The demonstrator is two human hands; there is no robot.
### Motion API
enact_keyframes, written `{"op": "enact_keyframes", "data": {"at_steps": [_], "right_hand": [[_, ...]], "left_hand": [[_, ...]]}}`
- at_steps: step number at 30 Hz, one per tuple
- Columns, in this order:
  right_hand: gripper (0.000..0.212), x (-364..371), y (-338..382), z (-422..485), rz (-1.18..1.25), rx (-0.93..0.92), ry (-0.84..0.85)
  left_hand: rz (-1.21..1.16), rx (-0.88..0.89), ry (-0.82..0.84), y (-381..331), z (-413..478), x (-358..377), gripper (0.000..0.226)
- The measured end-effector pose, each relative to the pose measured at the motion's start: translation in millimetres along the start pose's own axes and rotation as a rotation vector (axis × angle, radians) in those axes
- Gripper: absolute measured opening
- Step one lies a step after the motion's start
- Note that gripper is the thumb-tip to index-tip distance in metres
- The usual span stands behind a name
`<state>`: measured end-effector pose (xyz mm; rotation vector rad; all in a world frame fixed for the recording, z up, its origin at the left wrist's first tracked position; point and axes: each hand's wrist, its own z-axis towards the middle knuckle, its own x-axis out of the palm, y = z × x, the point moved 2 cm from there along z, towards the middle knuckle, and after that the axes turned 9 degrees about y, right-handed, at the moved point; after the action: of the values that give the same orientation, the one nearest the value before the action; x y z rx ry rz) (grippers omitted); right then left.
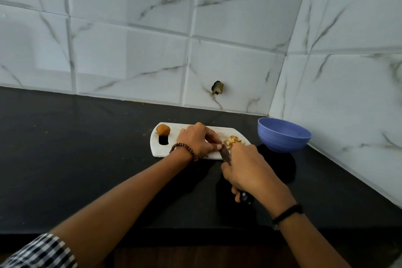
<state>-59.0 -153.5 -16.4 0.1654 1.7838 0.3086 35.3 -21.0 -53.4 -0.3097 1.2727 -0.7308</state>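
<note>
The knife (226, 154) — dark handle, blade angled down onto the board (156, 150) near its front edge — sits in the right hand (248, 172), fingers wrapped round the handle. The left hand (195, 140) curls just beside the blade; what it holds is hidden. Pale cut pieces (233, 140) lie by the board's right end, a bowl (282, 137) near, walls close behind; the dark surface (76, 148) stretches wide leftward.

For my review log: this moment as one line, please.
action: cutting on board | right hand: grips knife | left hand: fingers curled beside knife | cut pieces: piled on board | bowl: right of board
</note>
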Motion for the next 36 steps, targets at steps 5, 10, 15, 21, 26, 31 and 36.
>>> {"op": "enact_keyframes", "data": {"at_steps": [5,10,15,21,26,31,36], "right_hand": [[0.015,4,-7,-10,-0.031,-0.059,-0.059],[0.018,2,-23,-16,0.152,-0.077,-0.012],[0.021,-2,-39,-15,0.314,-0.103,-0.096],[0.032,-7,-40,-13,0.400,-0.158,-0.105],[0.042,0,-42,-8,0.348,-0.176,-0.051],[0.030,-6,-50,-6,0.317,-0.124,-0.115],[0.025,-5,-52,-3,0.337,-0.142,-0.123]], "left_hand": [[0.088,-0.008,-0.023,-4,-4,0,0.009],[0.124,0.001,0.004,1,-2,0,0.011],[0.146,0.028,0.108,1,2,3,0.017],[0.114,0.078,-0.029,5,5,-10,0.023],[0.175,0.072,-0.219,15,6,-19,0.021],[0.260,0.061,-0.018,18,11,-10,0.030],[0.305,0.114,0.090,12,11,-5,0.041]]}}
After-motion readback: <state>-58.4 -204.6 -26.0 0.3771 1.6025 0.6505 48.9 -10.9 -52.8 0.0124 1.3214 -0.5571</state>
